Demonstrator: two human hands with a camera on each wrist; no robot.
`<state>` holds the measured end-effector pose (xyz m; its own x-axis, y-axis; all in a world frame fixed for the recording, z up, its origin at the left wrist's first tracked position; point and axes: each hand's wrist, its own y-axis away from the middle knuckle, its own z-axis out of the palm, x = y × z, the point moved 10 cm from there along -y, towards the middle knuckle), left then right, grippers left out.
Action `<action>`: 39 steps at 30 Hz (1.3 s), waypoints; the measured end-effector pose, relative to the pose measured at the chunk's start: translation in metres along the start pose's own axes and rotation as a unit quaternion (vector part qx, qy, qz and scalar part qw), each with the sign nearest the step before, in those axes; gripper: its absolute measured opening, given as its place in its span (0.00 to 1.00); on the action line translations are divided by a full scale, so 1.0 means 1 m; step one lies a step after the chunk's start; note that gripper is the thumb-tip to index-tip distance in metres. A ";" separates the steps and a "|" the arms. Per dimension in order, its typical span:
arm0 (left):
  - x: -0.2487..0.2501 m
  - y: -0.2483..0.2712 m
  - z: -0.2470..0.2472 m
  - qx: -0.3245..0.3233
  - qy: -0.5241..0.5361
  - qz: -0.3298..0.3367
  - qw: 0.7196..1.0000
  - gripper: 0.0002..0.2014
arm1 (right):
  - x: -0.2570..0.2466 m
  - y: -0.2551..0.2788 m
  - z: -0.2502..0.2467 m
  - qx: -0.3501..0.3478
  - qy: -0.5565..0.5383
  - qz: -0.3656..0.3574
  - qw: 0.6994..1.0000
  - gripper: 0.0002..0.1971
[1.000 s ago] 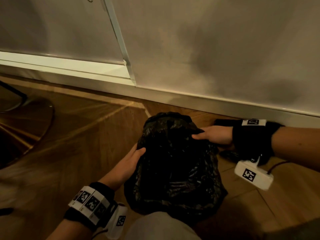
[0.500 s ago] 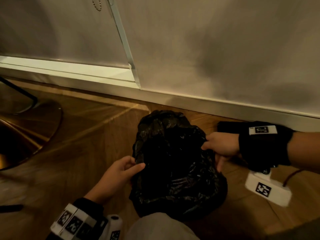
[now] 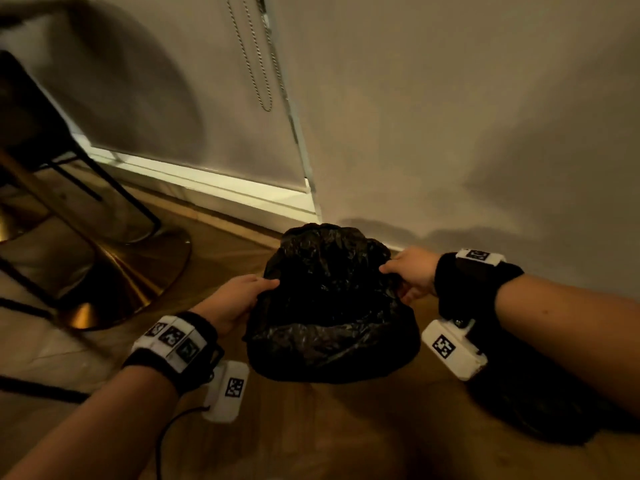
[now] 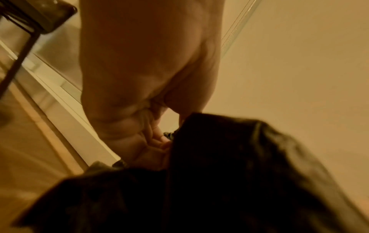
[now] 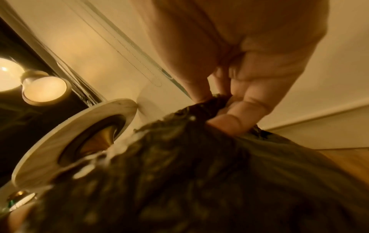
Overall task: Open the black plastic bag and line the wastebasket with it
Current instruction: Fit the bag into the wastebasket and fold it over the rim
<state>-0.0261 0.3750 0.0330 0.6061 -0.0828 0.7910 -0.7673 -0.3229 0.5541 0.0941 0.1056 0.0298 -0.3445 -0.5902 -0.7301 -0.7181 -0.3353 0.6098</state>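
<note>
The black plastic bag (image 3: 332,306) is draped over a rounded shape on the wooden floor near the wall, covering it completely. No surface of the wastebasket shows. My left hand (image 3: 239,296) grips the bag's upper left edge, thumb on top. My right hand (image 3: 412,271) pinches the upper right edge. In the left wrist view the fingers of my left hand (image 4: 143,78) curl down into the crinkled black bag (image 4: 219,181). In the right wrist view my right hand (image 5: 239,78) has a fold of the black bag (image 5: 199,173) between thumb and fingers.
A stool with a round gold base (image 3: 114,271) and black legs stands on the left. The wall (image 3: 450,133) and its baseboard run close behind the bag, with a blind chain (image 3: 256,64) hanging down. A dark object (image 3: 536,410) lies under my right forearm.
Both hands went from lying flat against the bag's sides to curling round its upper edge. The head view has pulled back and up, so the stool now shows.
</note>
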 end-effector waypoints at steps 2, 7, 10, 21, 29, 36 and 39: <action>0.017 0.005 -0.014 0.028 -0.003 -0.003 1.000 0.12 | -0.023 0.007 -0.004 0.004 -0.013 -0.023 1.000 0.19; 0.030 0.012 -0.060 0.088 0.031 -0.041 0.995 0.15 | -0.071 0.014 0.008 -0.008 0.012 -0.047 0.999 0.10; 0.041 0.001 -0.089 0.122 0.042 -0.032 0.991 0.11 | -0.095 -0.006 0.020 0.003 0.000 -0.055 0.999 0.09; 0.037 -0.113 -0.198 0.062 0.021 0.002 0.998 0.12 | -0.156 -0.109 0.111 0.049 -0.054 -0.019 0.997 0.05; 0.035 -0.223 -0.278 0.062 0.036 0.036 0.997 0.13 | -0.204 -0.203 0.175 0.072 -0.021 -0.003 0.997 0.05; 0.036 -0.300 -0.315 0.085 0.099 0.046 0.990 0.12 | -0.238 -0.262 0.189 0.115 -0.044 -0.034 0.992 0.11; 0.043 -0.318 -0.320 0.076 0.107 0.068 0.989 0.16 | -0.251 -0.278 0.186 0.129 -0.063 -0.056 0.988 0.14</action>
<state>0.1763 0.7761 -0.0262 0.4296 0.0608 0.9010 -0.7883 -0.4614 0.4070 0.2675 0.4830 -0.0137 -0.3149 -0.4583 -0.8312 -0.8808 -0.1851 0.4358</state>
